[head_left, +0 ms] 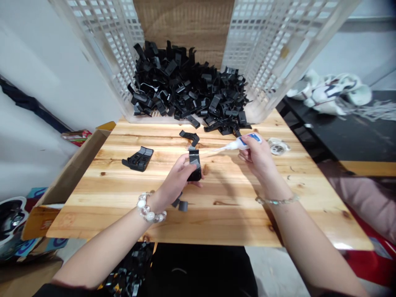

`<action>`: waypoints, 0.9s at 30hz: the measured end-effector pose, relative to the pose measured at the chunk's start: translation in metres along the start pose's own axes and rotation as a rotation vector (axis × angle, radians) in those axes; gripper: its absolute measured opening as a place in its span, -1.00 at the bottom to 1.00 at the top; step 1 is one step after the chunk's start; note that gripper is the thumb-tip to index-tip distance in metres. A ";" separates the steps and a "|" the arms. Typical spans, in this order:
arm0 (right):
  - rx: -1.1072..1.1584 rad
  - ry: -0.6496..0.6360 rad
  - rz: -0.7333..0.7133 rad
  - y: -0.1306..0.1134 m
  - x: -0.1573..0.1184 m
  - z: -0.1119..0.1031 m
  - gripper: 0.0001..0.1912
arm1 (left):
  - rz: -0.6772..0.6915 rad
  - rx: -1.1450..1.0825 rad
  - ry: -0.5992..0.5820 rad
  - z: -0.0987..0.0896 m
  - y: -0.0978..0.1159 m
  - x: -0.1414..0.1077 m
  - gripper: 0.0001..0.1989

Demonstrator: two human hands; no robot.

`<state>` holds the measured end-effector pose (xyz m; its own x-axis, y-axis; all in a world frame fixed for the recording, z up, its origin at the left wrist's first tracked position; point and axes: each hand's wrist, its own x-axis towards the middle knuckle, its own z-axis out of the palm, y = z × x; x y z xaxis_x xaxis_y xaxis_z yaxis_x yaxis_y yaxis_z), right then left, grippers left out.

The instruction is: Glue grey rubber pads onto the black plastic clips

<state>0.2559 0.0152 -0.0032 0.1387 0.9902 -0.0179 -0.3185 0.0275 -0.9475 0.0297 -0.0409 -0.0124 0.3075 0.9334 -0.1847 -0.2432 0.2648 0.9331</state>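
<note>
Wooden table (pixel 108 214) held white crate (pixel 312 45) at far side; black heap (pixel 185 86) sat at its open edge, so bump risked slide. Right hand (pixel 261 159) was curled shut round white bottle (pixel 244 142); hard squeeze risked drips on wood. Left hand (pixel 176 179), nearly closed, pinched black piece (pixel 194 156) left of nozzle (pixel 221 149); loose pinch risked twist.

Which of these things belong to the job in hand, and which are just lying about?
In the job:
- black piece, in the left hand
- white bottle, in the right hand
- probably the heap of similar pieces by the crate

Apparently just lying about:
- white bundle, on the dark table
- cardboard box, far left
- clear round object; its use is unclear
</note>
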 end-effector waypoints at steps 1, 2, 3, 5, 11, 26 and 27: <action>0.010 0.006 -0.004 -0.001 0.000 0.000 -0.73 | -0.004 0.003 0.004 0.000 0.000 0.000 -0.78; 0.020 0.008 -0.006 -0.002 -0.001 0.001 -0.73 | -0.007 0.007 0.008 0.000 0.000 0.000 -0.77; 0.027 0.005 -0.007 -0.002 -0.001 0.002 -0.73 | -0.009 0.011 0.008 0.000 0.000 0.000 -0.77; 0.022 0.001 -0.006 -0.002 -0.002 0.003 -0.73 | -0.006 0.019 -0.003 0.000 0.000 -0.001 -0.78; -0.014 0.049 -0.054 -0.006 -0.004 0.002 -0.71 | -0.013 0.040 -0.003 0.001 0.002 -0.001 -0.79; -0.003 -0.394 0.277 -0.001 -0.023 0.015 -0.52 | -0.055 0.131 -0.050 -0.002 -0.003 0.003 -0.67; -0.019 -0.412 0.283 0.002 -0.024 0.017 -0.53 | -0.059 0.144 -0.062 -0.002 -0.003 0.004 -0.68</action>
<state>0.2364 -0.0067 0.0011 -0.3336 0.9305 -0.1514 -0.2724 -0.2488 -0.9294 0.0295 -0.0379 -0.0166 0.3745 0.8994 -0.2256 -0.0895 0.2773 0.9566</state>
